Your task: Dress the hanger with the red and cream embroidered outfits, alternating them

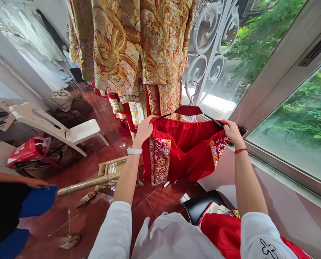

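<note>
A red embroidered skirt (182,154) with a gathered waist hangs spread out in front of me on a black hanger (216,122). My left hand (144,130) grips the left end of its waistband, fingers closed over the cloth. At the other end, my right hand (233,132) pinches the waistband beside the hanger's tip. Gold and white embroidered panels run down both sides of the skirt. The metal hook (195,90) rises between my hands, in front of the white scrollwork.
Gold embroidered robes (117,46) hang ahead. A bamboo chair (109,172) and a white chair (83,131) stand left. Another person's hand (37,182) is at far left. A black chair (203,205) with red cloth (222,230) is below right, near the window (284,122).
</note>
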### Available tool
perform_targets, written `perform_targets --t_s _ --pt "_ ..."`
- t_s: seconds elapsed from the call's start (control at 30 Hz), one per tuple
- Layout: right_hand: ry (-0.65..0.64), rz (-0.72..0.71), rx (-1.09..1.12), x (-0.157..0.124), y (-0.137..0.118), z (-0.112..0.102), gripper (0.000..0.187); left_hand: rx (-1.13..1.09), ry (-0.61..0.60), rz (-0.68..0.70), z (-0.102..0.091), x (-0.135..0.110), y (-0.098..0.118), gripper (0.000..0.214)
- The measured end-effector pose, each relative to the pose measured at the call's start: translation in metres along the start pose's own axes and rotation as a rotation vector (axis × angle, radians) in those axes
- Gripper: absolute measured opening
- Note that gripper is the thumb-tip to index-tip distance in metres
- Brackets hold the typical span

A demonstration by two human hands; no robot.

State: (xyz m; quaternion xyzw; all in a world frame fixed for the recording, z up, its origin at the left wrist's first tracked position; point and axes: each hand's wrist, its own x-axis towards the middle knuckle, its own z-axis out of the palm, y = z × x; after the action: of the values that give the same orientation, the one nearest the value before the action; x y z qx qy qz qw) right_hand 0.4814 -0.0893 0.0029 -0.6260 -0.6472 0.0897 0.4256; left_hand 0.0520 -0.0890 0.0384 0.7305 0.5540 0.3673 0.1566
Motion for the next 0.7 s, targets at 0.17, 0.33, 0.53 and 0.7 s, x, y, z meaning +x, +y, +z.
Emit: perform_targets --t_s 0.17,0.33,0.53,0.7 --pt "0.082 0.306 0.543 -0.020 0.024 0.004 0.020 -0.111 -0.114 0.056 0.001 0.019 -0.014 0.057" --pt "0.020 0.544 0.678 -0.066 0.037 0.025 0.024 -0.262 -0.340 0.024 0.027 0.005 -0.034 0.062" --pt "-0.035 0.480 0.580 -0.135 0.017 0.056 0.022 -0.348 -0.475 -0.110 0.079 -0.076 -0.088 0.057" --pt "0.087 0.328 0.371 -0.169 -0.027 0.057 0.026 -0.175 -0.702 -0.053 0.095 -0.150 -0.118 0.054"
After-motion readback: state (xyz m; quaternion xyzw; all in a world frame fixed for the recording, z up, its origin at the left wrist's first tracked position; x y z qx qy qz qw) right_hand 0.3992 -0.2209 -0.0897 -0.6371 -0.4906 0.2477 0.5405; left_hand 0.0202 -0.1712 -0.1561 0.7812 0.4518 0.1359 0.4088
